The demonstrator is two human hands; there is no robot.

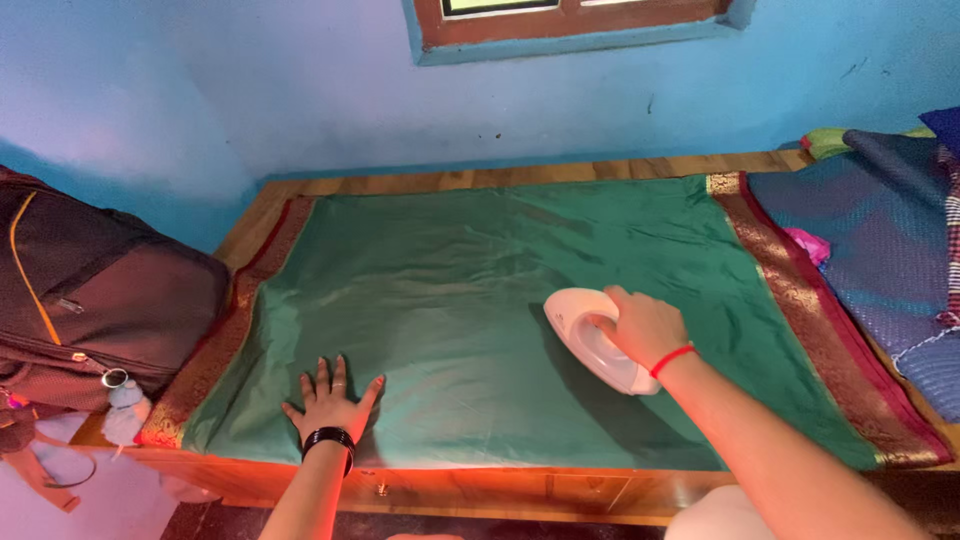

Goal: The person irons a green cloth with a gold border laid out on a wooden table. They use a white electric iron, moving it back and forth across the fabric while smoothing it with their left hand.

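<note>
Right hand [645, 325] wrapped tight around a white iron [592, 340], sole down on green cloth [450, 290] right of the wooden table's [450, 488] middle; left hand [330, 400] flat, fingers spread, at the near edge; smooth cloth open leftward; dark backpack [100, 290] past the left edge; blue fabrics [880, 230] along the right

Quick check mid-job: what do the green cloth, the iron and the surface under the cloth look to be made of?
Green cloth: looks like silk or a silky synthetic, going by its soft sheen; the woven gold and maroon border suggests metallic-look thread. Iron, gripped by the right hand: smooth, glossy white shell, probably plastic; its soleplate is hidden. Surface: varnished wood, with visible grain and a shine. Left hand lies flat on the cloth.
</note>
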